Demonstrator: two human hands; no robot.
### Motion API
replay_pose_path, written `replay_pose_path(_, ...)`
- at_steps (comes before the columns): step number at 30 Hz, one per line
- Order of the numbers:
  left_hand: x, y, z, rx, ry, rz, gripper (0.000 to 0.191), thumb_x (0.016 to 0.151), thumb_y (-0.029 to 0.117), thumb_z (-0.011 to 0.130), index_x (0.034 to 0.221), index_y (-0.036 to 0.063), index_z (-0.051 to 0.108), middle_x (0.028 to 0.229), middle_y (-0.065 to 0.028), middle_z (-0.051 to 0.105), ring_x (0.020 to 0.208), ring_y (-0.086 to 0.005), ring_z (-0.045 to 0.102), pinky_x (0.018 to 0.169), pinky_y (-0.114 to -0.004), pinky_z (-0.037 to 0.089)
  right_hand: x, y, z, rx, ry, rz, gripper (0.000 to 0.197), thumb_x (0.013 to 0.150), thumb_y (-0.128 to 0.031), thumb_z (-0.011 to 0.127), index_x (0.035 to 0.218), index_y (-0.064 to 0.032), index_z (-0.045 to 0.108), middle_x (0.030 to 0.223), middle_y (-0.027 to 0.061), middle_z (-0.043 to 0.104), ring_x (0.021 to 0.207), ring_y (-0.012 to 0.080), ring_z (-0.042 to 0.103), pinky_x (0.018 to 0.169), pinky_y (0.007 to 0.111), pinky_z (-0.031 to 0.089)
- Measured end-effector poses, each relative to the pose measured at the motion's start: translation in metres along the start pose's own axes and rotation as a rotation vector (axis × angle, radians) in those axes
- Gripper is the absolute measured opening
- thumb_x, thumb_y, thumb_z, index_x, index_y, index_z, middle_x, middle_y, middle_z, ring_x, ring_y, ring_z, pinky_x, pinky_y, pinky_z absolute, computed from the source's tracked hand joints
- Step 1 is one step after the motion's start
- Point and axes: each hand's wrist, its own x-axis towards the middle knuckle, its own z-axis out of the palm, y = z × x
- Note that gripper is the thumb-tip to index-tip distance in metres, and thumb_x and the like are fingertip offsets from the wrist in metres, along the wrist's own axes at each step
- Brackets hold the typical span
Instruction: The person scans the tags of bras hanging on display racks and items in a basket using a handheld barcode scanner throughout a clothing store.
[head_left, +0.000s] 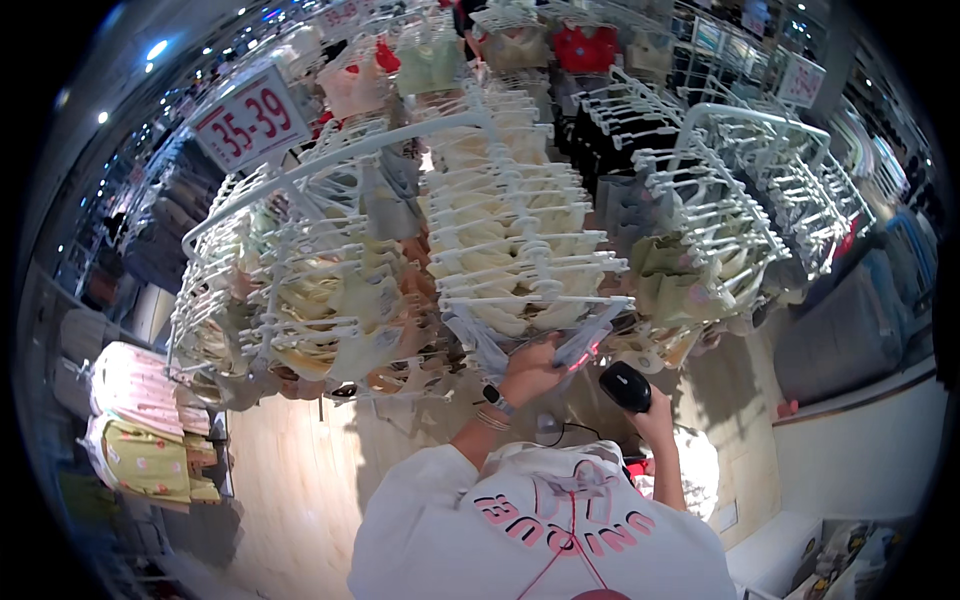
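My left hand (534, 366) touches a pale blue-grey garment (480, 346) hanging from a white hanger at the near end of the middle row; the exact hold of its fingers is partly hidden. In my right hand (654, 412) is a black handheld scanner (625, 387), just right of and below that garment. Pinkish-red light falls on the garment's right edge. Behind it, cream garments (510, 247) hang closely on white hangers along a rail.
White metal rails (337, 154) with garments flank the middle row. A sign bearing numbers (251, 120) stands at upper left. Pink garments (139, 386) hang at lower left over the wooden floor (292, 480). A grey cushion-like bundle (840, 330) lies at right on a white unit (862, 450).
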Motion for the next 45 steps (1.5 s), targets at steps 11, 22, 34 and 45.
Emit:
replay_pose_path(11, -0.011, -0.011, 0.009, 0.008, 0.091, 0.163, 0.039, 0.076, 0.028, 0.063, 0.108, 0.0072, 0.056, 0.079, -0.0153, 0.064, 0.075, -0.0332, 0.062, 0.065, -0.043, 0.049, -0.007, 0.007, 0.02, -0.315, -0.201, 0.203, 0.03, 0.062, -0.016, 0.072, 0.081, 0.0033, 0.06, 0.081, 0.0227, 0.062, 0.078, 0.04, 0.061, 0.069, 0.041, 0.048)
replay_pose_path(22, -0.056, -0.02, 0.011, -0.064, 0.643, 0.521, 0.027, 0.076, 0.016, 0.068, 0.098, 0.0023, 0.059, 0.098, -0.0104, 0.06, 0.099, -0.0285, 0.056, 0.087, -0.037, 0.046, -0.006, 0.014, 0.073, -0.305, -0.516, 0.048, 0.038, 0.062, -0.013, 0.071, 0.093, 0.0061, 0.061, 0.088, 0.022, 0.063, 0.086, 0.0413, 0.061, 0.073, 0.041, 0.048)
replay_pose_path(34, -0.316, -0.247, 0.033, -0.194, 0.792, -1.1, 0.027, 0.084, 0.022, 0.053, 0.106, 0.0076, 0.06, 0.083, -0.0132, 0.067, 0.076, -0.0347, 0.063, 0.069, -0.043, 0.051, -0.023, 0.102, 0.158, -0.847, -1.192, 0.01, 0.053, 0.062, -0.039, 0.076, 0.1, -0.0022, 0.066, 0.095, 0.0238, 0.066, 0.094, 0.0374, 0.063, 0.078, 0.043, 0.051)
replay_pose_path(45, -0.586, -0.37, -0.113, 0.04, 1.052, -1.65, 0.073, 0.073, 0.005, 0.051, 0.143, 0.0143, 0.032, 0.088, -0.0232, 0.066, 0.079, -0.0304, 0.066, 0.069, -0.04, 0.052, -0.067, 0.166, 0.148, -0.615, -1.062, 0.512, 0.049, 0.065, -0.033, 0.075, 0.098, 0.0014, 0.067, 0.093, 0.0182, 0.068, 0.088, 0.0274, 0.066, 0.076, 0.038, 0.05)
